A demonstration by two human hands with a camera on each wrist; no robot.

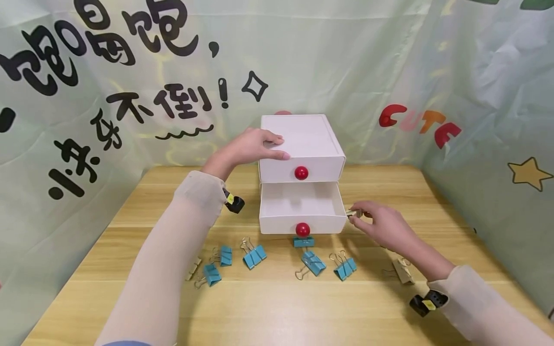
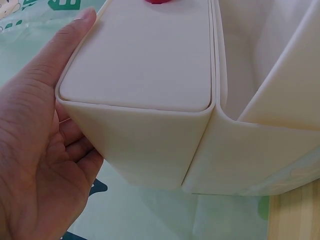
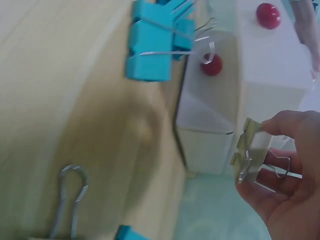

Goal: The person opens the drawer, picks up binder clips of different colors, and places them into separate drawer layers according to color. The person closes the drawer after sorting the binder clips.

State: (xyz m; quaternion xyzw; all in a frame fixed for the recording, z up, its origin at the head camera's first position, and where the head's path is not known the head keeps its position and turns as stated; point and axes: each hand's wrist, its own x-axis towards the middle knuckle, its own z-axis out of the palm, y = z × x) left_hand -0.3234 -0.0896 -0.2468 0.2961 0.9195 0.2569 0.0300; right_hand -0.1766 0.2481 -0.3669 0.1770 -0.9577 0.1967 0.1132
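Observation:
A white two-drawer box [image 1: 311,137] with red knobs stands at the middle of the table. Its upper drawer is closed, and the lower drawer [image 1: 277,225] is pulled out, showing a bare white inside. My left hand [image 1: 255,144] rests on the top left of the box, thumb at the front edge; the left wrist view shows the fingers lying along the top panel [image 2: 80,127]. My right hand [image 1: 387,226] pinches a cream binder clip [image 3: 256,150] between thumb and fingers, just right of the lower drawer's side wall.
Several blue binder clips [image 1: 254,257] lie on the wooden table [image 1: 277,307] in front of the box, one [image 1: 304,241] right below the lower knob. A cream binder clip [image 1: 403,272] lies at the right, another [image 1: 193,269] by the left sleeve. A printed curtain [image 1: 363,57] hangs behind.

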